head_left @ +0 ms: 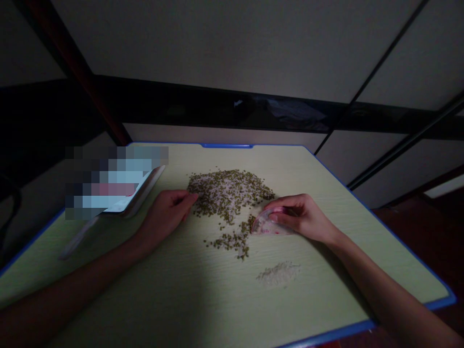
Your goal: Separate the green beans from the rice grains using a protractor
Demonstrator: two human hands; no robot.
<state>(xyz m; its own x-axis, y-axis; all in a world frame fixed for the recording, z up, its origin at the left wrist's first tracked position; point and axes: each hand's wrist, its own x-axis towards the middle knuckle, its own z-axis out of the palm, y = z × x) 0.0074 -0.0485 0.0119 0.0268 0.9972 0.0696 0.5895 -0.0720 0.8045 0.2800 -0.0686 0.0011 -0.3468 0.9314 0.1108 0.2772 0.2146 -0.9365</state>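
Observation:
A wide pile of small green beans mixed with pale, rice-like grains (pixel 232 187) lies on the table (pixel 163 299). My left hand (pixel 170 210) rests at the pile's left edge, thumb and fingers pinched together; anything between them is too small to make out. In my right hand (pixel 299 217) is a thin, whitish, half-round piece with pink marks (pixel 271 225), gripped between thumb and fingers. Its left edge touches a smaller cluster of mostly green beans (pixel 232 240) in front of the main pile. A small heap of pale grains (pixel 279 274) lies nearer to me.
To the left, a lit tablet or phone (pixel 125 193), partly blurred out, leans on a pale stand (pixel 78 239). A blue rim (pixel 226 145) edges the table. Behind it stand large panels with a dark band (pixel 203 104).

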